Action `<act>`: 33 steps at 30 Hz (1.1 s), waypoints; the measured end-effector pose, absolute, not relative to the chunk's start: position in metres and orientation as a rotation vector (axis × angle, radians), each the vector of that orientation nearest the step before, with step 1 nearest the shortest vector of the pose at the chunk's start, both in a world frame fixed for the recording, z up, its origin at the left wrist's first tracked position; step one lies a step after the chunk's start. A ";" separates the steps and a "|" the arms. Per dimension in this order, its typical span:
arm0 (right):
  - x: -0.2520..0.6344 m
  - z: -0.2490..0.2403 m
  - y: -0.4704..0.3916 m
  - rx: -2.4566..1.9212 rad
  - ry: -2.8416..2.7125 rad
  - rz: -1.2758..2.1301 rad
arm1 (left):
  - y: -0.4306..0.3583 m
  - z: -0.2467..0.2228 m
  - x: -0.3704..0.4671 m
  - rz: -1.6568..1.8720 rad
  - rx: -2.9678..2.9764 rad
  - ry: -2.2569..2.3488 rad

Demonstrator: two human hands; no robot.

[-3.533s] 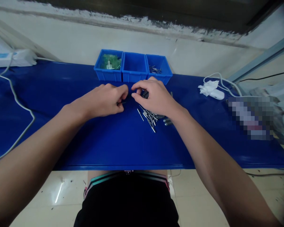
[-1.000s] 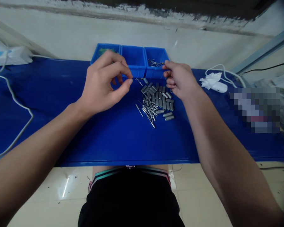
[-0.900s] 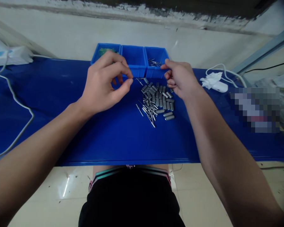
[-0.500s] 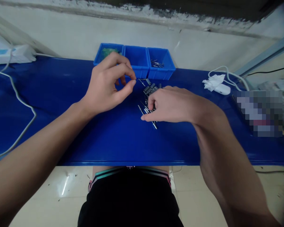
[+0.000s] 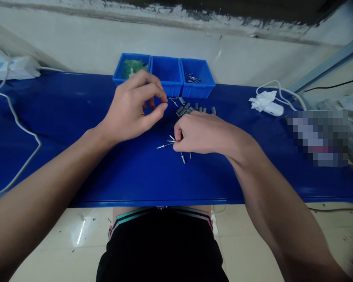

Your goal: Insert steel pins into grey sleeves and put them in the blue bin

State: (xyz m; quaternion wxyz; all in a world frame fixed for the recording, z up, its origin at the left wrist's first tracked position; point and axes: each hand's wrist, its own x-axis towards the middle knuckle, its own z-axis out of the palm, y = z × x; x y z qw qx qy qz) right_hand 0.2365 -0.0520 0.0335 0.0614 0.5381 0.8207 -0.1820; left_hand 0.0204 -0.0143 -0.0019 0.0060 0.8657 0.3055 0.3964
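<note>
Over the blue table, my right hand [image 5: 200,133] pinches thin silver rivets [image 5: 164,146], whose ends stick out to the left of its fingertips. More rivets lie under and just below that hand. Behind it are several short grey cylinders [image 5: 196,106], partly covered by the fingers. My left hand [image 5: 138,103] hovers left of the pile with thumb and forefinger nearly together; whether anything tiny is between them cannot be made out. A couple of rivets [image 5: 173,102] lie just right of its fingertips.
Three joined blue bins stand at the back: the left bin [image 5: 117,70] holds green bags, the right bin [image 5: 211,84] some rivets. A white device [image 5: 273,109] with tissue lies right, a white power strip [image 5: 15,68] and cable left.
My right hand has moved slightly left and closed its fingers on rivets, uncovering grey cylinders behind it. My left hand has barely moved. The view has shifted a little.
</note>
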 end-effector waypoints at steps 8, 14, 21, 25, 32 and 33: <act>0.237 0.034 -0.050 1.607 2.530 -0.583 | -0.012 -0.004 0.020 0.939 2.713 0.927; 0.242 0.037 -0.047 1.609 2.549 -0.700 | -0.009 -0.010 0.019 0.805 2.762 0.883; 0.252 0.042 -0.044 1.691 2.580 -0.800 | -0.012 -0.008 0.021 0.723 2.756 0.857; 0.252 0.043 -0.043 1.669 2.640 -0.719 | -0.013 -0.006 0.023 0.716 2.749 0.828; 0.247 0.036 -0.040 1.653 2.786 -0.768 | -0.012 -0.008 0.023 0.751 2.749 0.791; 0.248 0.035 -0.039 1.648 2.806 -0.775 | -0.012 -0.008 0.023 0.744 2.747 0.798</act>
